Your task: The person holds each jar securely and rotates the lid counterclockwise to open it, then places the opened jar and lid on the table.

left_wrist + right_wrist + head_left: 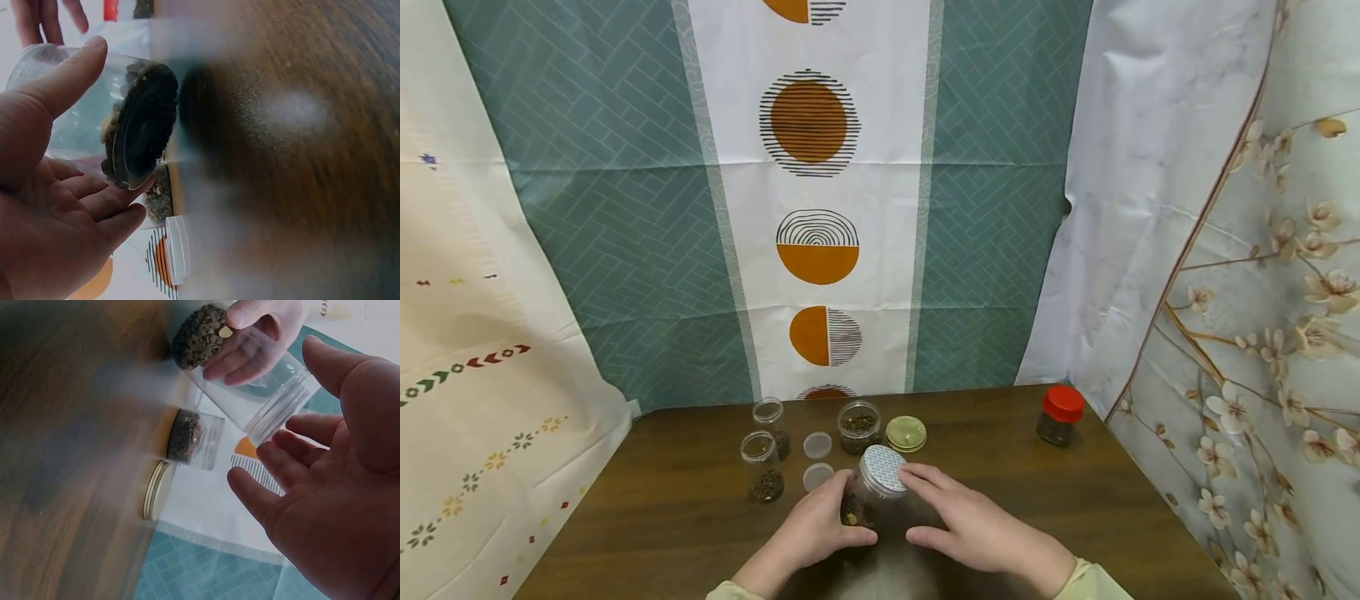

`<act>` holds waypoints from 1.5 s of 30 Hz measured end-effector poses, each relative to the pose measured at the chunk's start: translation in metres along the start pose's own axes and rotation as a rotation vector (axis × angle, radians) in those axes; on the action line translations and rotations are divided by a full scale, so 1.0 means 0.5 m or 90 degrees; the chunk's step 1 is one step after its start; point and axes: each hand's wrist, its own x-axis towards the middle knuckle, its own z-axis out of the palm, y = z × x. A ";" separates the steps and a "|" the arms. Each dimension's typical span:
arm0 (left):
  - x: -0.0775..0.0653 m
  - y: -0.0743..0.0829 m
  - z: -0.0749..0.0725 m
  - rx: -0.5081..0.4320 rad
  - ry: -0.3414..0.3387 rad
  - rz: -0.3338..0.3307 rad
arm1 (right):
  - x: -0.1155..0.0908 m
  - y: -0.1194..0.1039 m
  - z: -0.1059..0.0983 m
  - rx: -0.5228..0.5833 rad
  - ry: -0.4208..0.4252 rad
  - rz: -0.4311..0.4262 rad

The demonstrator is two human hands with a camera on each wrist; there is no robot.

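My left hand grips a clear screw-top jar around its side, thumb in front and fingers behind. The jar leans, its base close over the table in the left wrist view. Dark brown granules with a pale yellowish piece lie in its bottom. A whitish, finely printed disc covers the jar's mouth in the head view. My right hand stands beside the mouth, fingers extended and thumb apart, with nothing held. Its fingertips come right at the rim of the disc.
Two tall jars with dark contents stand uncapped at left. Beside them lie two clear plastic lids. A short open jar and a gold metal lid are behind my hands. At far right stands a red-capped jar.
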 end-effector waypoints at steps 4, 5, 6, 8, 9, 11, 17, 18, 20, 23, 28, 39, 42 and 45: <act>0.002 0.004 0.002 0.019 -0.001 -0.002 | 0.005 0.001 -0.008 -0.024 0.009 -0.004; 0.003 0.005 0.002 0.024 -0.001 -0.001 | 0.006 0.000 -0.010 -0.033 0.012 -0.007; 0.003 0.006 0.003 0.027 -0.002 0.000 | 0.008 0.000 -0.011 -0.045 0.016 -0.012; 0.005 0.008 0.004 0.036 -0.004 0.004 | 0.011 -0.001 -0.014 -0.064 0.024 -0.021; 0.005 0.009 0.004 0.039 -0.006 0.007 | 0.014 -0.001 -0.015 -0.073 0.029 -0.026; 0.007 0.011 0.005 0.047 -0.009 0.012 | 0.019 -0.001 -0.018 -0.082 0.034 -0.033; 0.012 0.016 0.005 0.065 -0.018 0.025 | 0.040 0.003 -0.029 -0.078 0.030 -0.029; 0.013 0.017 0.005 0.067 -0.021 0.027 | 0.044 0.004 -0.030 -0.077 0.028 -0.027; 0.014 0.019 0.005 0.072 -0.026 0.028 | 0.051 0.005 -0.033 -0.080 0.026 -0.024; 0.015 0.021 0.004 0.078 -0.034 0.026 | 0.059 0.006 -0.035 -0.084 0.020 -0.019; 0.016 0.023 -0.001 0.085 -0.047 0.029 | 0.068 0.005 -0.038 -0.081 0.015 -0.013; 0.018 0.025 -0.010 0.105 -0.055 0.035 | 0.081 0.008 -0.039 -0.031 -0.021 -0.010; 0.018 0.026 -0.011 0.105 -0.053 0.038 | 0.083 0.008 -0.040 -0.036 -0.019 -0.014; 0.018 0.027 -0.012 0.103 -0.053 0.038 | 0.085 0.007 -0.041 -0.041 -0.019 -0.015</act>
